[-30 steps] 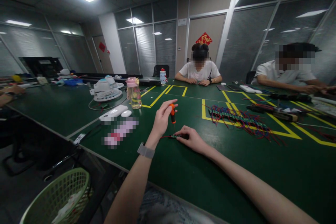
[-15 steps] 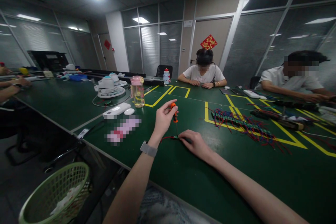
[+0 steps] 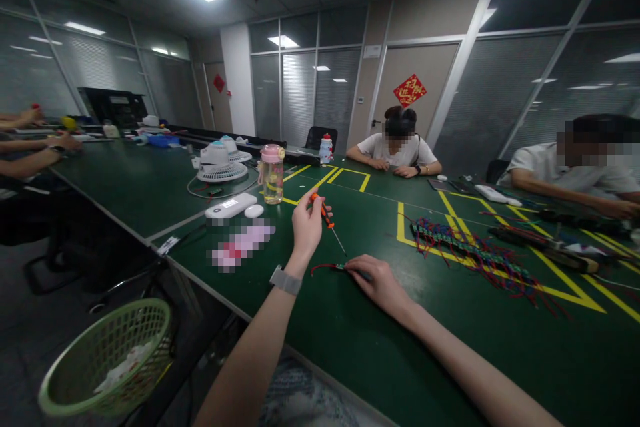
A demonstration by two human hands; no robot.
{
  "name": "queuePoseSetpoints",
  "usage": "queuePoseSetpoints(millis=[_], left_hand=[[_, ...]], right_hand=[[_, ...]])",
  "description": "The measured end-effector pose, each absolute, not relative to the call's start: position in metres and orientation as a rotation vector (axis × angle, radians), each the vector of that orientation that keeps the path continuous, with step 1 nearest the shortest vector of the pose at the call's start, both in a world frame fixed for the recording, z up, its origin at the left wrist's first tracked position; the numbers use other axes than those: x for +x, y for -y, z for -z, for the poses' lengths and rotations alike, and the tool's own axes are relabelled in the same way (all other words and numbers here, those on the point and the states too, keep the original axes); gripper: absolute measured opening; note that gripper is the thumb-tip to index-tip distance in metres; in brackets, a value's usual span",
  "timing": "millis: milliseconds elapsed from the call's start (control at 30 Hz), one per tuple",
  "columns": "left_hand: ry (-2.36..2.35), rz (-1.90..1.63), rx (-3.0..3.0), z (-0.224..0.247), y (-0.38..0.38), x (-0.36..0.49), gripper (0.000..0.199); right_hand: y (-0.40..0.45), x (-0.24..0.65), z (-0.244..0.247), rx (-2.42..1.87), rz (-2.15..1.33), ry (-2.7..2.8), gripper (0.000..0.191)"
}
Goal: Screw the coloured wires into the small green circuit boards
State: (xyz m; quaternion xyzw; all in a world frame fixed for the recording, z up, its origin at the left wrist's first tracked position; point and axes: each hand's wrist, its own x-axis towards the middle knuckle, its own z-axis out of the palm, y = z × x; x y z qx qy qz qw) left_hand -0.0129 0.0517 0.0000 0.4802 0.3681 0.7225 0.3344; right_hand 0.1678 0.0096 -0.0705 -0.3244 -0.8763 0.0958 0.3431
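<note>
one driver (image 3: 327,219) pinched in fingers of left hand (image 3: 306,225), tilted near board (image 3: 341,267); fingers of right hand (image 3: 377,283) pinch board's end.

Free tabletop (image 3: 425,270) separates the right hand (image 3: 376,280) from the obstructing wired boards (image 3: 473,253).

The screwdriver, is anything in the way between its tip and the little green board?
Nothing visible is. The left hand holds the screwdriver with its tip just above the board. The right hand is at the board's right end, close beside the tip.
</note>
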Motion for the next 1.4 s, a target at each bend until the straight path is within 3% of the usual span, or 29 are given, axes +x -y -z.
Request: queuePoseSetpoints(millis=[167, 333, 500, 867, 1400], left_hand=[[-1.184, -1.904, 1.723, -0.008, -0.038, -0.029, 0.033], [-1.309, -0.888, 2.319, 0.006, -0.022, -0.042, 0.035], [-1.371, -0.428, 2.498, 0.022, -0.019, -0.037, 0.02], [-1.462, -0.354, 2.594, 0.021, -0.015, -0.029, 0.013], [-1.352, -0.372, 2.61, 0.02, -0.012, -0.027, 0.02]], right_hand=[[-0.009, 0.168, 0.07, -0.878, -0.246, 2.275, 0.019], [-0.011, 0.165, 0.065, -0.897, -0.275, 2.287, 0.016], [-0.019, 0.159, 0.058, -0.924, -0.33, 2.29, 0.01], [-0.024, 0.156, 0.038, -0.864, -0.291, 2.558, 0.013], [-0.016, 0.163, 0.046, -0.895, -0.487, 2.298, 0.014]])
